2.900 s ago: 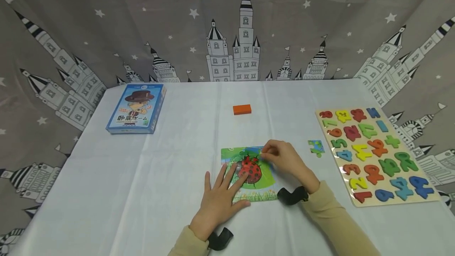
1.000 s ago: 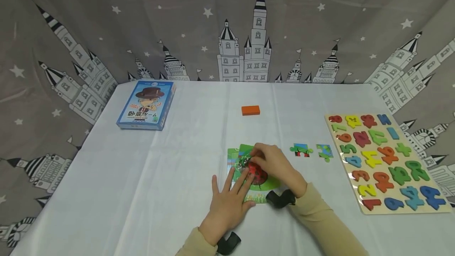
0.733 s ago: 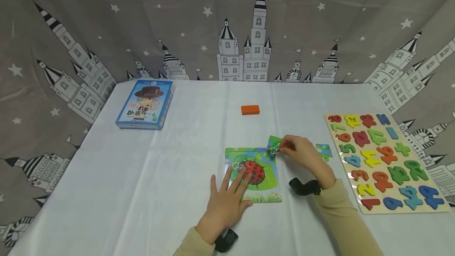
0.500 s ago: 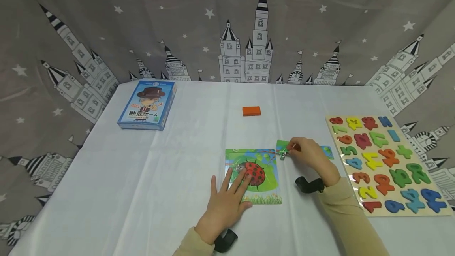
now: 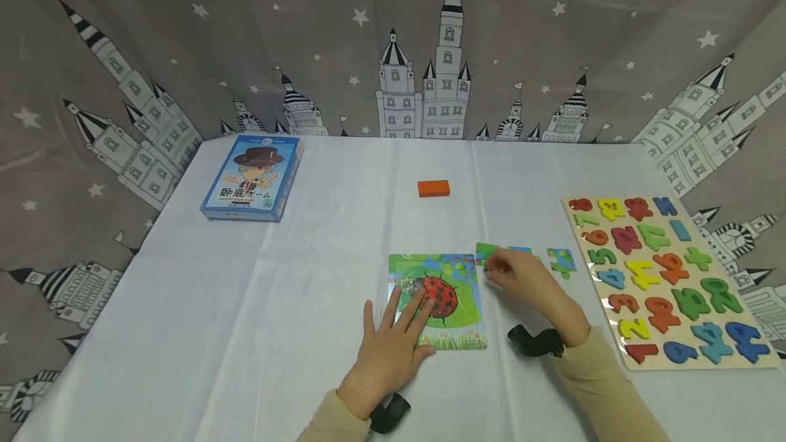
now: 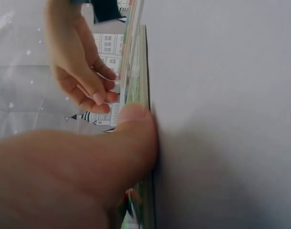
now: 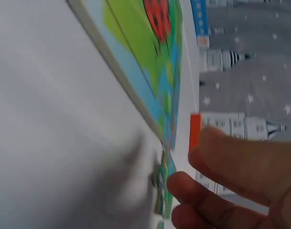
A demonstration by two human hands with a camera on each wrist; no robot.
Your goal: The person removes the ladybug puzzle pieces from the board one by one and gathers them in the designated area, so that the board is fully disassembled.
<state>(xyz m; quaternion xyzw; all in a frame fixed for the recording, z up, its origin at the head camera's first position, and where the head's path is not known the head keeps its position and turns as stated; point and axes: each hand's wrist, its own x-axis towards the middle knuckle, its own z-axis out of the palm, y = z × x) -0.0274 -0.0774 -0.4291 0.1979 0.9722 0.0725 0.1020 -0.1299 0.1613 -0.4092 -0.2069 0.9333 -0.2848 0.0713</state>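
My left hand (image 5: 389, 350) rests with spread fingers on the ladybug jigsaw puzzle (image 5: 463, 322), partly covering its lower left. In the left wrist view, its thumb (image 6: 136, 138) lies against the puzzle's edge. Just right of the puzzle, my right hand (image 5: 528, 285) hovers over a loose green puzzle piece (image 5: 485, 250) on the table. The right wrist view shows a gap between thumb and fingers, with the fingertips close by that piece (image 7: 166, 191). A second loose piece (image 5: 522, 249) is mostly hidden behind the right hand, and a third loose piece (image 5: 560, 259) lies farther right.
An orange block (image 5: 433, 188) lies beyond the puzzle. At the back left sits a blue game box (image 5: 252, 179). A wooden board of colourful number shapes (image 5: 660, 278) occupies the right side. Behind the white table (image 5: 295, 333) hangs a grey castle-print curtain (image 5: 276, 26).
My right hand took a green piece off the puzzle, carried it right and let go of it beside the other loose pieces. The left hand stayed on the puzzle.
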